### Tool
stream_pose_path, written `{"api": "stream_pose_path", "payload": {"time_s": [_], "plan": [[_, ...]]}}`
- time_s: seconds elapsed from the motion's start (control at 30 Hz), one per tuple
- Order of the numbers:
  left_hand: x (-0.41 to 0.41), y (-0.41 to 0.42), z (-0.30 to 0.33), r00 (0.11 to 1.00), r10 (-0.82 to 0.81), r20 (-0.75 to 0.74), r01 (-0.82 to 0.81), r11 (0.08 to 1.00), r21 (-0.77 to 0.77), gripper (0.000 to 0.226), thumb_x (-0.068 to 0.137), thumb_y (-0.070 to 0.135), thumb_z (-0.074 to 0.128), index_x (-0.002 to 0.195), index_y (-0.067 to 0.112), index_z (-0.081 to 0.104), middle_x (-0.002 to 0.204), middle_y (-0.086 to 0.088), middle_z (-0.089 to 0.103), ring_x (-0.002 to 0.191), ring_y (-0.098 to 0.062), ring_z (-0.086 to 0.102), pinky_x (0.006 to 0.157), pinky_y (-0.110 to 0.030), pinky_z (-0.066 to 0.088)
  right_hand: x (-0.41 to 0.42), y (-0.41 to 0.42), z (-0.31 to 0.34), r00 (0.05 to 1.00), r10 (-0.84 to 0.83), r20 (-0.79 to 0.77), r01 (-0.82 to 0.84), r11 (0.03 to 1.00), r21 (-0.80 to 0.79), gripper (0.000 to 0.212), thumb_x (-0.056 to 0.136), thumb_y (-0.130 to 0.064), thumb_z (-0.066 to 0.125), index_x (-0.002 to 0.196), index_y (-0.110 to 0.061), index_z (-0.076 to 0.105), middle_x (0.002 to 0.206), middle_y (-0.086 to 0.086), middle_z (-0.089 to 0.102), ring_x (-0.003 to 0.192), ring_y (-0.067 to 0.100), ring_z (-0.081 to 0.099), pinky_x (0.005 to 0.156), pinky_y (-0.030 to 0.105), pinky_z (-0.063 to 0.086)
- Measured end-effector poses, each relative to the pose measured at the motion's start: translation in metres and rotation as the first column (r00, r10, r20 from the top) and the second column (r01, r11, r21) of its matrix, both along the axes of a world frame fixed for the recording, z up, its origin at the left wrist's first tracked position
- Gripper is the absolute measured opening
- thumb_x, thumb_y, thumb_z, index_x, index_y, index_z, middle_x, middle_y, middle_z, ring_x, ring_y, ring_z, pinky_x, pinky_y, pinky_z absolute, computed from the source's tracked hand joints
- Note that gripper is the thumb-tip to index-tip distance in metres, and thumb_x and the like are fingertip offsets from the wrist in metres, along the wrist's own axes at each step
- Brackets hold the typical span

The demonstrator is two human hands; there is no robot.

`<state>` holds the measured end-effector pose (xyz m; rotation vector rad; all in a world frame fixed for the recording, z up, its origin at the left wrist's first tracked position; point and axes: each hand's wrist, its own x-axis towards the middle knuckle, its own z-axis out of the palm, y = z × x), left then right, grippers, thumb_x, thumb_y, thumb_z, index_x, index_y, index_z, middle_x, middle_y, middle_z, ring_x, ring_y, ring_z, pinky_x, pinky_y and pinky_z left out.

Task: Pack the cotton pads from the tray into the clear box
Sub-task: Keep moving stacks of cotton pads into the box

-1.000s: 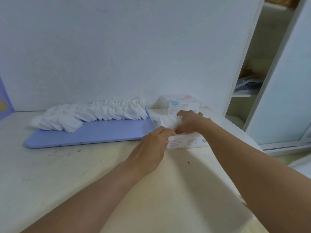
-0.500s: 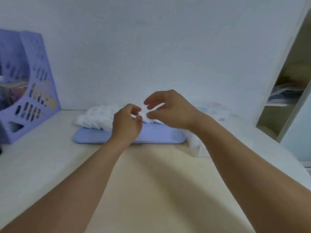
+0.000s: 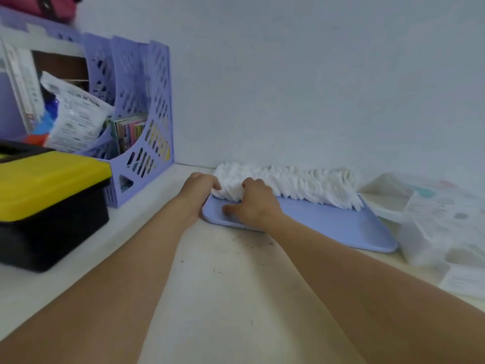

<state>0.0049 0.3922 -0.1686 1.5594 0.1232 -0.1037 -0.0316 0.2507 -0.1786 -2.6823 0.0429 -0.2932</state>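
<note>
No text can be read. Dark print is seen on the white plastic packet (image 3: 76, 119) in the purple file rack (image 3: 147, 143), and faint print on the clear box (image 3: 446, 222) and on the white label (image 3: 464, 281) beside it, but all is too blurred to be made out.

You are looking at soft, fluffy white cotton pads (image 3: 288, 183) heaped along the far edge of a smooth, matt lilac plastic tray (image 3: 328, 222), which sits on a pale, matt tabletop (image 3: 223, 298) flecked with dark specks. To your right a clear box (image 3: 433, 219) shows cloudy, translucent plastic with a faint sheen. At far left stand a perforated lilac plastic file holder (image 3: 147, 127), a crinkled glossy packet (image 3: 76, 119) and a black toolbox (image 3: 39, 206) with a smooth yellow plastic lid.
</note>
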Motion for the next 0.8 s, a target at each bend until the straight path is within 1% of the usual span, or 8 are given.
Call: {"api": "stream_pose_path", "payload": {"time_s": [0.07, 0.13, 0.23, 0.37, 0.47, 0.57, 0.67, 0.8], "plan": [[0.005, -0.005, -0.002, 1.0, 0.009, 0.028, -0.007, 0.999, -0.051, 0.043, 0.084, 0.009, 0.06, 0.126, 0.004, 0.062, 0.129, -0.018, 0.065, 0.104, -0.03, 0.063, 0.092, -0.037, 0.05, 0.006, 0.004, -0.003, 0.999, -0.023, 0.038, 0.023, 1.0, -0.002, 0.052, 0.078, -0.047, 0.076, 0.103, -0.014, 0.045, 0.113, 0.009, 0.053, 0.109, 0.032, 0.054, 0.071, 0.035, 0.036], [0.004, -0.01, -0.006, 0.986, 0.062, 0.157, -0.078, 0.992, 0.1, 0.033, 0.086, 0.015, 0.064, 0.119, 0.016, 0.066, 0.125, -0.006, 0.066, 0.108, -0.023, 0.061, 0.097, -0.032, 0.049, 0.009, 0.006, -0.004, 0.997, -0.048, 0.067, 0.049, 0.999, -0.003, 0.052, 0.08, -0.05, 0.075, 0.101, -0.014, 0.045, 0.112, 0.008, 0.057, 0.106, 0.03, 0.056, 0.071, 0.035, 0.038], [-0.012, -0.022, -0.01, 0.922, 0.058, 0.383, -0.204, 0.913, 0.354, 0.045, 0.082, 0.023, 0.072, 0.127, 0.019, 0.065, 0.12, 0.0, 0.067, 0.108, -0.02, 0.062, 0.088, -0.024, 0.044, 0.007, 0.007, -0.003, 0.993, -0.089, 0.08, 0.092, 0.995, -0.026, 0.044, 0.083, -0.046, 0.071, 0.101, -0.013, 0.047, 0.108, 0.005, 0.061, 0.105, 0.027, 0.06, 0.075, 0.035, 0.046], [-0.031, -0.039, -0.007, 0.902, -0.014, 0.433, -0.196, 0.878, 0.437, 0.047, 0.085, 0.022, 0.071, 0.132, 0.017, 0.063, 0.125, -0.004, 0.068, 0.111, -0.025, 0.065, 0.096, -0.032, 0.051, -0.007, -0.001, 0.004, 0.991, -0.072, 0.113, 0.079, 0.995, -0.055, 0.027, 0.09, -0.03, 0.064, 0.097, -0.014, 0.043, 0.094, 0.001, 0.055, 0.096, 0.026, 0.061, 0.068, 0.031, 0.04], [-0.048, -0.052, -0.002, 0.907, -0.028, 0.421, -0.138, 0.923, 0.359, 0.04, 0.088, 0.016, 0.07, 0.127, 0.016, 0.064, 0.117, -0.004, 0.072, 0.1, -0.02, 0.069, 0.089, -0.029, 0.055, -0.026, -0.02, 0.008, 0.983, -0.093, 0.157, 0.098, 0.995, -0.024, 0.022, 0.088, -0.025, 0.064, 0.094, -0.015, 0.045, 0.083, -0.002, 0.051, 0.082, 0.024, 0.058, 0.057, 0.031, 0.035], [-0.063, -0.07, 0.006, 0.943, -0.095, 0.32, 0.091, 0.995, 0.03, 0.025, 0.097, 0.025, 0.063, 0.117, 0.01, 0.067, 0.109, -0.008, 0.074, 0.093, -0.019, 0.074, 0.082, -0.03, 0.061, -0.048, -0.051, 0.014, 0.975, -0.102, 0.199, 0.086, 0.993, 0.086, 0.024, 0.085, -0.022, 0.065, 0.105, -0.015, 0.054, 0.093, 0.0, 0.061, 0.087, 0.025, 0.061, 0.066, 0.035, 0.047], [-0.086, -0.101, 0.018, 0.942, -0.211, 0.26, 0.272, 0.934, -0.231, 0.02, 0.104, 0.022, 0.05, 0.099, 0.013, 0.068, 0.102, -0.01, 0.074, 0.088, -0.018, 0.074, 0.073, -0.024, 0.06, -0.076, -0.092, 0.021, 0.962, -0.086, 0.26, 0.023, 0.971, 0.238, 0.02, 0.087, -0.02, 0.066, 0.105, -0.015, 0.057, 0.09, -0.001, 0.064, 0.086, 0.023, 0.06, 0.07, 0.033, 0.047], [-0.106, -0.145, 0.016, 0.949, -0.115, 0.292, 0.147, 0.985, -0.09, 0.014, 0.098, 0.026, 0.059, 0.109, 0.021, 0.067, 0.12, -0.002, 0.068, 0.103, -0.017, 0.063, 0.096, -0.035, 0.052, -0.11, -0.137, 0.036, 0.961, -0.148, 0.234, -0.04, 0.762, 0.647, 0.015, 0.092, -0.011, 0.067, 0.107, -0.008, 0.067, 0.096, 0.009, 0.073, 0.092, 0.029, 0.07, 0.074, 0.033, 0.056]]}}
